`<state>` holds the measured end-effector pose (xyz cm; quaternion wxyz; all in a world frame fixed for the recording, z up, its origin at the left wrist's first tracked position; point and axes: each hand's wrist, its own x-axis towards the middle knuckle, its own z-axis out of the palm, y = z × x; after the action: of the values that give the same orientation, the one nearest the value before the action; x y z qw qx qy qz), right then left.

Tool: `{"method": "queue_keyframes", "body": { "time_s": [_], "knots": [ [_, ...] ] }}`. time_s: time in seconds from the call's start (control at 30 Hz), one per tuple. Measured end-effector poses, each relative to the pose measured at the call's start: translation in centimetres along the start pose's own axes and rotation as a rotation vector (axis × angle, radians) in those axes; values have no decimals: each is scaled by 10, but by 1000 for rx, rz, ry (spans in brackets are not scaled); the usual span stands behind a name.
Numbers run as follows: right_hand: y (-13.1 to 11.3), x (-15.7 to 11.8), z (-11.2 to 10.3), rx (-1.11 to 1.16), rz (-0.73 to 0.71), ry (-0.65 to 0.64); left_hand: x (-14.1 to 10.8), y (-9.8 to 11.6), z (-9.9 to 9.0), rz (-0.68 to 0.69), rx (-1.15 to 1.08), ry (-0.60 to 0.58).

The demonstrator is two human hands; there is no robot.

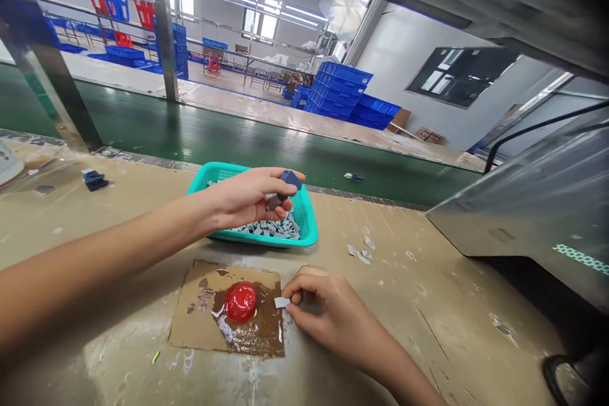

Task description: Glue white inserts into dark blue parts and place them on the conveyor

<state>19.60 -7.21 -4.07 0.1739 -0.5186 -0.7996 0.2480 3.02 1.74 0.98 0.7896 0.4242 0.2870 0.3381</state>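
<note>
My left hand (257, 198) is closed around a small dark blue block-like part (290, 179), held above the turquoise basket (311, 228). Many small grey pieces (271, 228) lie in that basket. Between the thumb and fingers of my right hand (318, 301) is a small flat light grey piece (282, 302). It is at the right edge of a brown cardboard sheet (190, 323). On the wet, glossy sheet sits a round red object (240, 302), shiny with liquid. My left fingers partly cover the blue part.
Several loose grey pieces (360, 252) lie on the table right of the basket. Another dark blue part (95, 180) is at the left. A green conveyor belt (228, 133) runs behind, carrying a small part (353, 176). A metal panel (523, 203) stands at the right.
</note>
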Motion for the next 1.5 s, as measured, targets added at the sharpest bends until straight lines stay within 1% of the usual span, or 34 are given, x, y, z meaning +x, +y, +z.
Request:
{"method": "queue_keyframes", "body": {
  "time_s": [0.07,0.23,0.33,0.4,0.5,0.57,0.63,0.7,0.8,0.9,0.97,1.03,1.13,1.2,1.23,1.27,1.37,1.43,1.5],
  "knots": [
    [2,0,0,-15,-8,1,0,1,1,14,21,-5],
    [3,1,3,-29,-18,9,-2,1,0,-7,114,-34],
    [2,0,3,-34,-24,16,-4,0,1,6,151,-17],
    [0,-1,1,-27,-21,28,-5,-1,1,35,190,-11],
    [-6,-4,-5,19,-24,52,-7,-2,2,77,311,-39],
    [-10,-5,-9,54,-29,64,-8,-3,1,81,386,-47],
    [-12,-6,-12,62,-28,57,-8,-4,1,65,413,-81],
    [-12,-7,-14,55,-16,35,-8,-5,1,63,402,-119],
    [-9,-8,-17,58,-9,45,-7,-6,2,69,336,-130],
    [-6,-8,-19,36,-32,36,-7,-7,2,43,273,-161],
    [-6,-9,-18,3,-53,29,-7,-7,2,37,282,-187],
    [-7,-10,-16,-11,-80,55,-6,-8,2,11,273,-200],
    [-9,-13,-18,27,-109,81,-6,-10,3,-46,195,-144],
    [-9,-14,-22,116,-99,81,-5,-12,3,-45,202,-110],
    [-8,-14,-25,185,-103,91,-5,-13,3,-9,256,-105],
    [-7,-14,-28,268,-113,111,-5,-14,3,57,343,-107],
    [0,-12,-35,556,-161,216,-5,-17,2,340,666,-105],
    [5,-10,-37,710,-129,297,-6,-20,4,460,786,-106],
    [8,-10,-36,798,-46,381,-8,-24,6,515,838,-103]
  ]
}}
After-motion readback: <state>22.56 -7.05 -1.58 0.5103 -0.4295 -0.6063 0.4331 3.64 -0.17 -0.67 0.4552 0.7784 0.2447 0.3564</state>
